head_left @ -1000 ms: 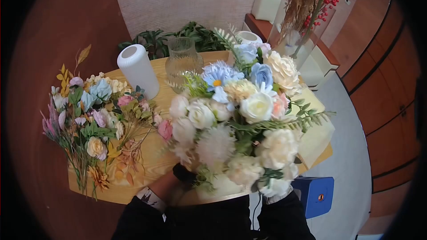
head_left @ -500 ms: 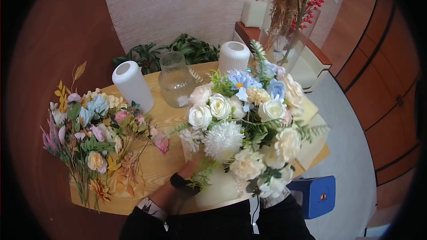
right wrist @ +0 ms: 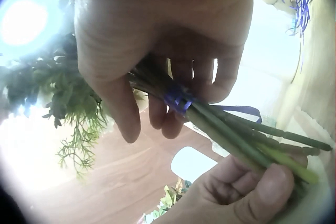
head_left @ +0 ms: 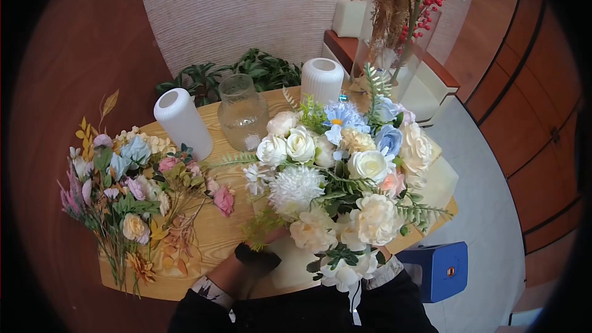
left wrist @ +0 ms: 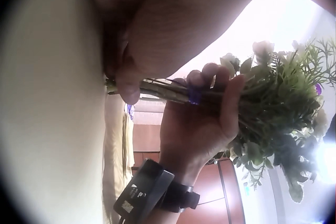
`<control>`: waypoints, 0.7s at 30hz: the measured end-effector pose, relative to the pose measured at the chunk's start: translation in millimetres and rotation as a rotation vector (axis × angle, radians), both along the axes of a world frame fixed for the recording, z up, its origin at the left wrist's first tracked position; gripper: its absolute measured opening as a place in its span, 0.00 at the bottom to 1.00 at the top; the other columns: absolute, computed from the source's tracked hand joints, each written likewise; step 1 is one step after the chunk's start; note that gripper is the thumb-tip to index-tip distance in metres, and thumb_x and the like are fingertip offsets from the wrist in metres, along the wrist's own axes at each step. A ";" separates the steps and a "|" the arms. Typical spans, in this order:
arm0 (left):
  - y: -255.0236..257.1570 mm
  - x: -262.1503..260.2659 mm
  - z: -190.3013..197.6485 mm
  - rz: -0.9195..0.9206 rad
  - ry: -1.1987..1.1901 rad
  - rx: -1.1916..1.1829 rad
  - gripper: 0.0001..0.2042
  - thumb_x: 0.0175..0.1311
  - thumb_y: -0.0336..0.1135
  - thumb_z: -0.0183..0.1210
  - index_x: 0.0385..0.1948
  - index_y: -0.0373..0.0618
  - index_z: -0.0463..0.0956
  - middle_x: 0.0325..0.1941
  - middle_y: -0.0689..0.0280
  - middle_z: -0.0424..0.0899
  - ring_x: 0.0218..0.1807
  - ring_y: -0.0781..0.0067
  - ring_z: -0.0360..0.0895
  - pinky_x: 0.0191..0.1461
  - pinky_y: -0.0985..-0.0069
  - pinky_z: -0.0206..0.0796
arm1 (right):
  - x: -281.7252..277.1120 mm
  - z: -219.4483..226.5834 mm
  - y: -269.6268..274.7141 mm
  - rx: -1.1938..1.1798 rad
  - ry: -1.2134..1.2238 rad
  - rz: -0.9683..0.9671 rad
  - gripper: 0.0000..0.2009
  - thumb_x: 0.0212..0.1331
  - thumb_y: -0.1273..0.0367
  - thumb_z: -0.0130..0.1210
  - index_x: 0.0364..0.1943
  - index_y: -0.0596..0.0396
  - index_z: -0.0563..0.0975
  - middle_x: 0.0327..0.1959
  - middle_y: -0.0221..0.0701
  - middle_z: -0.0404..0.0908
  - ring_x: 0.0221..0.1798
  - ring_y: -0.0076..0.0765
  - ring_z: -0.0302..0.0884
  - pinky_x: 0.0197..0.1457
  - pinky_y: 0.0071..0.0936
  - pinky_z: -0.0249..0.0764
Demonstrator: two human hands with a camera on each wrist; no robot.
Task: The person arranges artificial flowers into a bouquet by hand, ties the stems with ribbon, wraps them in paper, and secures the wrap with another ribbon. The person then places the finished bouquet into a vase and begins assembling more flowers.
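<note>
A large bouquet of white, cream, peach and blue flowers (head_left: pixel 370 166) hides most of both hands in the head view. Its bundled stems (left wrist: pixel 168 91) are bound with purple ribbon (right wrist: pixel 179 101). My right hand (right wrist: pixel 163 29) (left wrist: pixel 191 134) curls round the stems at the ribbon, just below the leaves. Lower down, my left hand (right wrist: pixel 236 198) (left wrist: pixel 178 19) pinches the stem ends between thumb and fingers. A loop of ribbon (right wrist: pixel 244 112) stands out beside the stems.
Loose flowers (head_left: pixel 132 191) lie on the wooden table (head_left: pixel 228 234) at left. Two white vases (head_left: pixel 185 124) (head_left: pixel 322 80) and a clear glass vase (head_left: pixel 243 114) stand behind. Wrapping sheets (head_left: pixel 441 182) lie at right, near a blue stool (head_left: pixel 447 271).
The bouquet has turned and tipped down toward the body, so more blooms face up. The head view has shifted, bringing the right-hand white vase out from behind the flowers.
</note>
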State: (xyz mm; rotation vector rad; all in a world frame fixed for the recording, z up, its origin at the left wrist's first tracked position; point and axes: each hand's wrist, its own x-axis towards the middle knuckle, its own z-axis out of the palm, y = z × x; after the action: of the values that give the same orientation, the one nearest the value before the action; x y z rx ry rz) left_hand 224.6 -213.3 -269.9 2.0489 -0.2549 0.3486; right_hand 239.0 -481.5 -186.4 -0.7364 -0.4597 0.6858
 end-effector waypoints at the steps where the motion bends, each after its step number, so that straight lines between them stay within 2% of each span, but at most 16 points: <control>1: 4.8 -2.6 -3.9 0.008 -0.018 0.014 0.12 0.58 0.33 0.51 0.42 0.42 0.70 0.48 0.59 0.74 0.47 0.64 0.74 0.51 0.74 0.67 | 2.3 -0.1 -2.9 0.004 0.004 0.002 0.19 0.59 0.66 0.44 0.52 0.62 0.67 0.52 0.37 0.70 0.52 0.36 0.70 0.55 0.29 0.66; 5: 13.3 -7.3 -15.4 0.056 -0.093 0.096 0.11 0.58 0.34 0.51 0.41 0.41 0.71 0.47 0.59 0.75 0.47 0.65 0.75 0.51 0.75 0.66 | 11.8 -5.0 2.6 0.047 0.020 0.032 0.19 0.59 0.65 0.43 0.52 0.62 0.67 0.53 0.37 0.70 0.52 0.36 0.70 0.55 0.29 0.66; 7: 6.6 0.0 -15.9 0.079 -0.128 0.160 0.11 0.58 0.34 0.51 0.41 0.41 0.71 0.46 0.59 0.75 0.46 0.65 0.75 0.51 0.75 0.66 | 10.0 -12.9 17.9 0.091 0.031 0.049 0.19 0.59 0.65 0.43 0.52 0.62 0.67 0.53 0.37 0.70 0.52 0.36 0.70 0.55 0.29 0.67; 8: 15.1 1.7 -10.2 0.088 -0.147 0.188 0.11 0.58 0.34 0.51 0.41 0.41 0.71 0.46 0.59 0.76 0.46 0.65 0.75 0.51 0.75 0.66 | 20.6 -5.8 46.1 0.109 0.035 0.055 0.19 0.59 0.65 0.43 0.52 0.62 0.67 0.53 0.37 0.70 0.52 0.36 0.70 0.55 0.29 0.67; 9: 6.1 22.3 -6.2 0.096 -0.167 0.211 0.11 0.58 0.34 0.51 0.41 0.41 0.71 0.46 0.59 0.76 0.46 0.65 0.75 0.52 0.75 0.66 | 29.1 -2.2 52.5 0.123 0.037 0.060 0.19 0.59 0.65 0.43 0.52 0.62 0.67 0.53 0.37 0.70 0.52 0.36 0.70 0.55 0.29 0.67; 12: 5.0 29.5 -15.0 0.124 -0.231 0.273 0.11 0.58 0.34 0.51 0.40 0.40 0.72 0.45 0.60 0.76 0.46 0.66 0.75 0.52 0.75 0.66 | 23.7 -13.3 44.0 0.155 0.042 0.078 0.19 0.60 0.65 0.42 0.52 0.62 0.67 0.53 0.37 0.70 0.52 0.36 0.70 0.55 0.29 0.67; 15: 18.1 6.3 -32.6 0.155 -0.297 0.337 0.11 0.58 0.34 0.51 0.40 0.40 0.72 0.45 0.60 0.77 0.45 0.66 0.76 0.52 0.76 0.66 | 36.7 -10.1 56.7 0.190 0.046 0.101 0.19 0.60 0.65 0.42 0.53 0.62 0.67 0.53 0.37 0.70 0.52 0.36 0.70 0.55 0.29 0.67; 17: 18.4 21.5 -27.7 0.175 -0.339 0.374 0.11 0.58 0.34 0.51 0.39 0.40 0.72 0.44 0.60 0.77 0.45 0.67 0.76 0.52 0.76 0.66 | 52.3 -1.9 67.0 0.207 0.050 0.115 0.19 0.60 0.65 0.42 0.53 0.62 0.67 0.53 0.37 0.70 0.52 0.36 0.70 0.55 0.29 0.67; 18: 13.1 27.1 -27.9 0.184 -0.359 0.390 0.11 0.58 0.34 0.50 0.39 0.40 0.72 0.44 0.60 0.77 0.45 0.67 0.76 0.53 0.76 0.66 | 42.8 -13.5 50.2 0.213 0.053 0.121 0.19 0.60 0.65 0.42 0.53 0.62 0.67 0.53 0.37 0.70 0.52 0.36 0.70 0.55 0.29 0.67; 19: -10.4 62.7 -12.1 0.194 -0.379 0.404 0.11 0.58 0.34 0.50 0.39 0.40 0.72 0.44 0.60 0.78 0.45 0.67 0.76 0.53 0.76 0.65 | 54.0 -8.0 49.2 0.218 0.056 0.127 0.19 0.60 0.65 0.41 0.53 0.62 0.67 0.53 0.37 0.70 0.52 0.36 0.70 0.55 0.29 0.67; 20: 22.7 23.3 -36.5 0.203 -0.398 0.417 0.11 0.58 0.34 0.50 0.39 0.39 0.73 0.43 0.60 0.78 0.45 0.67 0.76 0.53 0.76 0.65 | 40.8 -19.3 38.7 0.222 0.060 0.133 0.19 0.60 0.65 0.41 0.53 0.62 0.67 0.53 0.37 0.70 0.52 0.35 0.70 0.55 0.29 0.67; 21: 22.0 30.2 -35.0 0.213 -0.417 0.431 0.10 0.58 0.34 0.50 0.39 0.39 0.73 0.43 0.60 0.78 0.44 0.68 0.76 0.53 0.76 0.65 | 26.0 -21.5 32.5 0.225 0.063 0.140 0.19 0.61 0.65 0.41 0.53 0.62 0.67 0.54 0.37 0.70 0.52 0.35 0.70 0.54 0.29 0.67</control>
State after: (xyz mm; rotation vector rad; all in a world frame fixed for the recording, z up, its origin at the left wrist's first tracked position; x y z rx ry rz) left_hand 254.8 -191.3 -304.9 2.4180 -0.3918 0.9238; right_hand 265.0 -449.1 -207.9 -0.4721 -0.5241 0.7716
